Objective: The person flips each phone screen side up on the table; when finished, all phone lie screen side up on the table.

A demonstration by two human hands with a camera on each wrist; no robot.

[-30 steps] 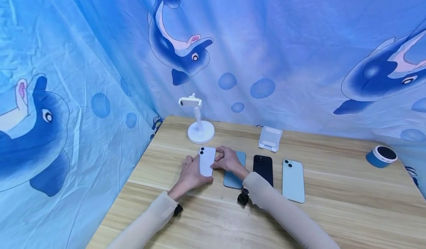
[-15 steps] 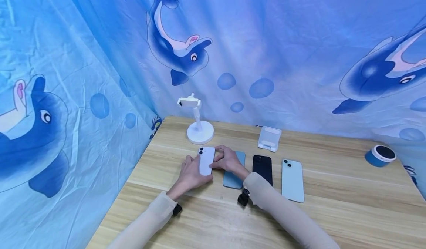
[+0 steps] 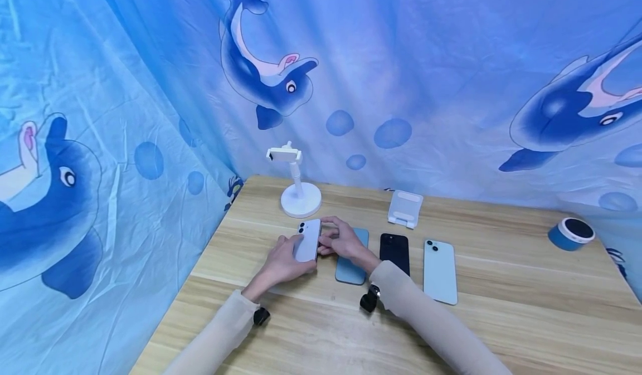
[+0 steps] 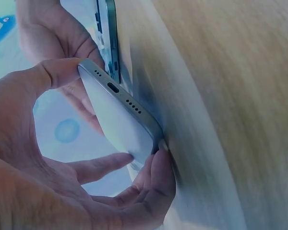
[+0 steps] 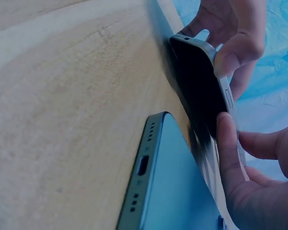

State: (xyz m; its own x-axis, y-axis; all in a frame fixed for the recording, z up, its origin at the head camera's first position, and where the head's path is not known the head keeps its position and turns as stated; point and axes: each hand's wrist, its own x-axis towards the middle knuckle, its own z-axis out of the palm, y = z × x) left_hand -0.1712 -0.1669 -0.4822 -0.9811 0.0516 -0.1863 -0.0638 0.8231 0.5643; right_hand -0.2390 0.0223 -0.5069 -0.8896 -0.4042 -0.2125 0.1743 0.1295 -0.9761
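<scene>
A pale lavender phone (image 3: 307, 242), camera side up, is tilted with its right edge lifted off the table. My left hand (image 3: 282, 262) grips it across the lower end, thumb at the bottom right corner and fingers along the left edge, as the left wrist view shows around the phone's port end (image 4: 116, 91). From the right, my right hand (image 3: 345, 242) pinches the raised long edge. The dark screen (image 5: 197, 79) shows in the right wrist view. Under my right hand and wrist a blue phone (image 3: 351, 272) lies flat, partly hidden.
A black phone (image 3: 394, 252) and a pale mint phone (image 3: 440, 274) lie to the right. Behind stand a white phone holder (image 3: 301, 199) with a round base and a folded white stand (image 3: 405, 208). A blue-and-white round object (image 3: 572, 234) sits far right on the wooden table (image 3: 321, 330).
The lavender phone has gone from facing up nearly flat to tilted, its right edge rising. My left hand has shifted slightly left, and my right fingers have moved with the edge.
</scene>
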